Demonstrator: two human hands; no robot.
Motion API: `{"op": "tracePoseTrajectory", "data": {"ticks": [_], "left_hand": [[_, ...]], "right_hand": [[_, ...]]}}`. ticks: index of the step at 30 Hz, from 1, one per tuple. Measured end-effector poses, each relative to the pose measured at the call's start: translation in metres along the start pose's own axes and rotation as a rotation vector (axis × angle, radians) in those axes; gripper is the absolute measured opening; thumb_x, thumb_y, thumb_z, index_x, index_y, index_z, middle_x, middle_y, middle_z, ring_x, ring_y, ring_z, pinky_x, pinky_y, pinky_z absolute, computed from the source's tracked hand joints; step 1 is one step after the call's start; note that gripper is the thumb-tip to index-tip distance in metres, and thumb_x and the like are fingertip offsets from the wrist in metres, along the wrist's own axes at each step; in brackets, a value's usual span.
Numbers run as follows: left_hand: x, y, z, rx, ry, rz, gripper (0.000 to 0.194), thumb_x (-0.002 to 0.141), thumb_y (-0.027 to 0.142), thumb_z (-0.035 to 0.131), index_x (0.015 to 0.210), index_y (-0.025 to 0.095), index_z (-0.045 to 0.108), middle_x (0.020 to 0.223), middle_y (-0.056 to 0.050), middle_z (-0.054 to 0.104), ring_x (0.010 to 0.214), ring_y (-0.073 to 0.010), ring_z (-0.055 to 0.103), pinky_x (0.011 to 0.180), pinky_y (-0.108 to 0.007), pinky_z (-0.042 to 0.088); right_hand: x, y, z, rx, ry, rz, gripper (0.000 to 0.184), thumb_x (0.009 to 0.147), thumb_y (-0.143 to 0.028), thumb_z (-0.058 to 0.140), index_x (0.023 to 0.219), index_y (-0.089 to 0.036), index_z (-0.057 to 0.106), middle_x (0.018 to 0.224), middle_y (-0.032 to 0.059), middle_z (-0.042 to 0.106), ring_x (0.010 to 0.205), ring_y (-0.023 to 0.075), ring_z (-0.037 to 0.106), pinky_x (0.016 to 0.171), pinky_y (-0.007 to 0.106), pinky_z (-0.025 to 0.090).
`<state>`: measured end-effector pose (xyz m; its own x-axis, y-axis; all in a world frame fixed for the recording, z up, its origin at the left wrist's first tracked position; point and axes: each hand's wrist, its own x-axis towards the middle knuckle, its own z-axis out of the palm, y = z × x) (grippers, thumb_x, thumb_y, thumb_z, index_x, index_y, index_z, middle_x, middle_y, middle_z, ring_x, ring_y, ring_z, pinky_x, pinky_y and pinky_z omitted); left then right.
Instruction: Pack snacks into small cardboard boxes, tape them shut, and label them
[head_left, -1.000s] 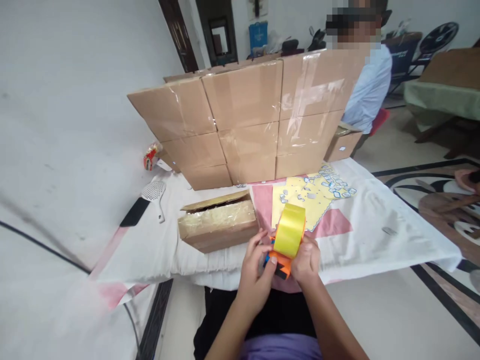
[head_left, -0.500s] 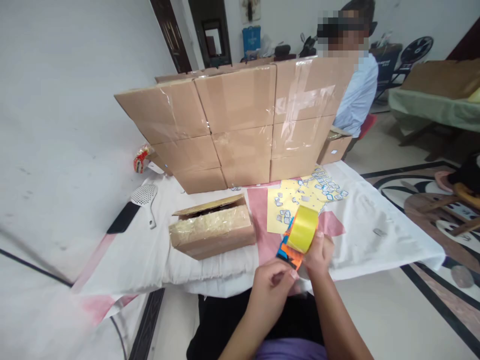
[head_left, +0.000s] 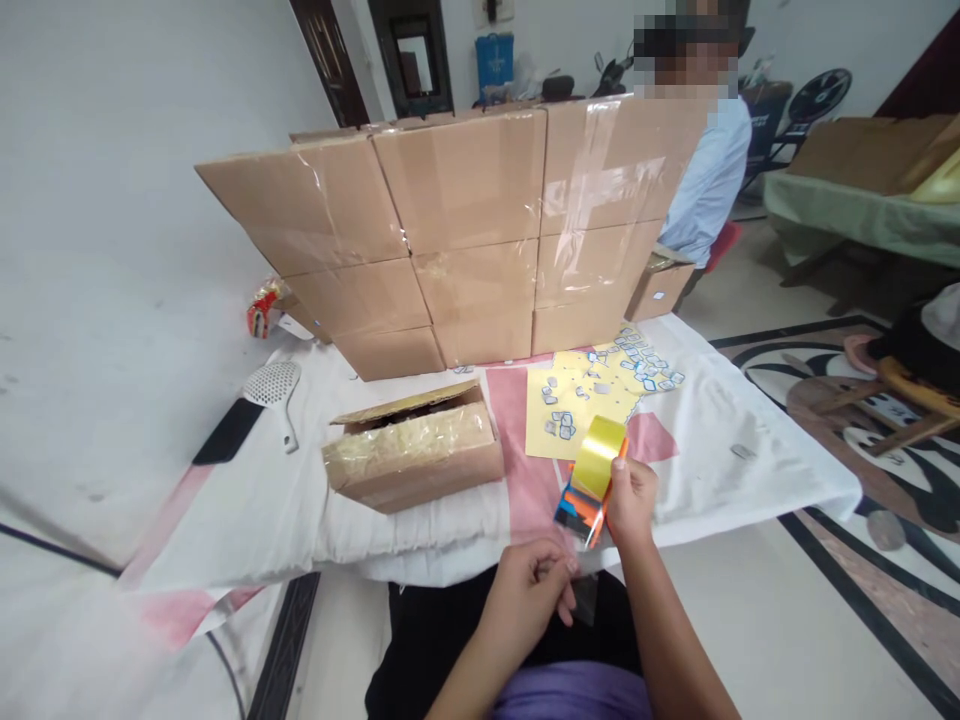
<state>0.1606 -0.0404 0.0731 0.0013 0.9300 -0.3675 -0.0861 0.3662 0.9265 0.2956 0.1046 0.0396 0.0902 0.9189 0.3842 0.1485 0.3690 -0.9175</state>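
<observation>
My right hand (head_left: 631,500) is closed round a tape dispenser (head_left: 583,513), orange and blue, fitted with a wide roll of yellowish tape (head_left: 600,455). Lower and to the left, above my lap, my left hand (head_left: 532,590) pinches a clear strip of tape (head_left: 586,598) between thumb and fingers. Whether that strip still joins the roll, I cannot tell. On the white cloth to the left lies a small cardboard box (head_left: 420,465) with tape along its side and its top flap partly raised. Yellow sheets (head_left: 544,410) with small pale pieces lie just beyond the dispenser.
Stacked cardboard boxes (head_left: 472,220) form a wall across the table's far side. A white slotted skimmer (head_left: 274,385) and a black flat object (head_left: 229,432) lie at the left. Behind the boxes sits a person in a light blue shirt (head_left: 709,165). A stool (head_left: 892,400) stands at the right.
My left hand has moved down and away from the dispenser, and a clear strip now shows at its fingers. The right hand has tilted the dispenser more upright. The camera view has shifted slightly.
</observation>
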Motion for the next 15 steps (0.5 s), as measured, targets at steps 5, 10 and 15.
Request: {"op": "tracePoseTrajectory", "data": {"ticks": [5,10,15], "left_hand": [[0.008,-0.015,0.005,0.031,-0.028,-0.016,0.035,0.086,0.049,0.061,0.074,0.017,0.062,0.056,-0.001,0.064,0.045,-0.0129,0.057,0.05,-0.023,0.041],[0.003,-0.01,-0.002,0.069,-0.041,0.004,0.031,0.089,0.044,0.061,0.071,0.018,0.063,0.053,0.0,0.062,0.046,-0.013,0.055,0.054,-0.023,0.041],[-0.018,0.015,-0.001,0.286,-0.03,0.092,0.035,0.094,0.036,0.056,0.065,0.019,0.062,0.053,0.0,0.063,0.052,-0.0137,0.058,0.058,-0.023,0.041]], "right_hand": [[-0.012,-0.018,-0.008,0.153,-0.194,0.213,0.041,0.083,-0.056,0.076,0.097,-0.017,0.076,0.085,0.0082,0.079,0.07,0.0249,0.073,0.059,0.033,0.059],[-0.022,-0.029,-0.01,0.351,-0.18,0.395,0.037,0.088,-0.05,0.074,0.107,-0.019,0.071,0.101,0.0108,0.08,0.087,0.0252,0.077,0.072,0.034,0.062],[-0.026,-0.03,-0.008,0.445,0.015,0.308,0.032,0.09,-0.05,0.07,0.105,-0.021,0.068,0.086,0.007,0.079,0.072,0.0234,0.075,0.064,0.035,0.061]]}}
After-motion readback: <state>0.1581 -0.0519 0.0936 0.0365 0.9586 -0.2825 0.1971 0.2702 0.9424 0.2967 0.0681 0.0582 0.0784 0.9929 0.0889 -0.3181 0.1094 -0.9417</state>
